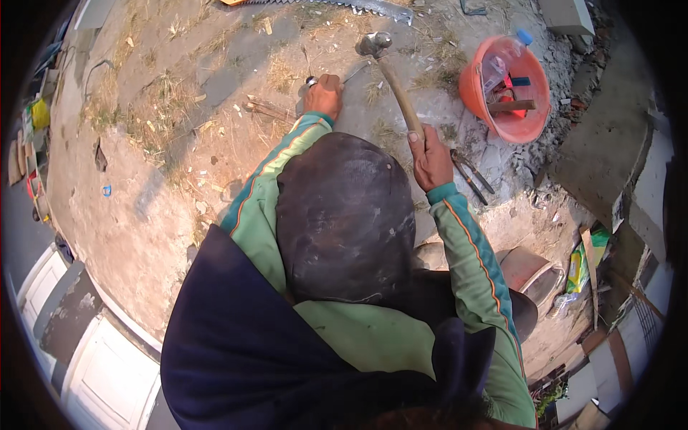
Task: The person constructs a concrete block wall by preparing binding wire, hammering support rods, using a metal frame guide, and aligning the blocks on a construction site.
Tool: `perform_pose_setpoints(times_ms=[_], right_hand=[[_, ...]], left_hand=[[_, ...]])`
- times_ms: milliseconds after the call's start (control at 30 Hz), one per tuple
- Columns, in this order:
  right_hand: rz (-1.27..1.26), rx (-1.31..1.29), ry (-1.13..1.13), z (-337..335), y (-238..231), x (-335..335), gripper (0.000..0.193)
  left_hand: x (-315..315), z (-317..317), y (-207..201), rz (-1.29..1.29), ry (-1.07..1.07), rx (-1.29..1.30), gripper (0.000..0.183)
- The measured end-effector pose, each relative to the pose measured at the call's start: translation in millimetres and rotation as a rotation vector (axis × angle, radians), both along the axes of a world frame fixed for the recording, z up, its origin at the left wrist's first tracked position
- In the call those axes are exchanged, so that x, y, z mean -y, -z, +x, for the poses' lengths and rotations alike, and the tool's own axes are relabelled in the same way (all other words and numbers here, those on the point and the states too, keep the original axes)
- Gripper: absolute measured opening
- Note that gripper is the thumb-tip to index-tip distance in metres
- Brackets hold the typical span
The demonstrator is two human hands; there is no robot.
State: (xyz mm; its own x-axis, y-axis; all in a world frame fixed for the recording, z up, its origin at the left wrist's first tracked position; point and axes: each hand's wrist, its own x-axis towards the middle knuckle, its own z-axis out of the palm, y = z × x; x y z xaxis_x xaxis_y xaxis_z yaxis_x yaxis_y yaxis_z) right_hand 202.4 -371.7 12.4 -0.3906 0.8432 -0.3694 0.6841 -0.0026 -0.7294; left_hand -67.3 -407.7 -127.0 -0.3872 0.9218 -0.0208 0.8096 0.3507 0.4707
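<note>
My left hand presses down on the dusty concrete ground, its fingers closed on a small metal piece. A thin metal rod sticks out to the right of that hand. My right hand grips the lower end of a hammer's wooden handle. The steel hammer head is raised just beyond and right of the left hand. A dark cap and green sleeves with orange stripes fill the middle of the view.
An orange bucket at the upper right holds a plastic bottle and tools. Pliers lie by my right hand. A saw blade lies along the top edge. Thin sticks lie left of my left hand. White panels stand at the lower left.
</note>
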Motion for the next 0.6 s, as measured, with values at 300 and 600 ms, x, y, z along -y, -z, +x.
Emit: perform_pose_setpoints(times_ms=[300,600], right_hand=[[0.046,0.193,-0.202,-0.5,49.2,-10.4,0.031],[0.189,-0.024,-0.163,4.0,11.9,-8.6,0.029]], left_hand=[[-4.9,3.4,-6.6,-0.092,-0.018,0.042,0.018],[-7.5,-5.2,3.1,-0.153,-0.075,0.051,0.026]])
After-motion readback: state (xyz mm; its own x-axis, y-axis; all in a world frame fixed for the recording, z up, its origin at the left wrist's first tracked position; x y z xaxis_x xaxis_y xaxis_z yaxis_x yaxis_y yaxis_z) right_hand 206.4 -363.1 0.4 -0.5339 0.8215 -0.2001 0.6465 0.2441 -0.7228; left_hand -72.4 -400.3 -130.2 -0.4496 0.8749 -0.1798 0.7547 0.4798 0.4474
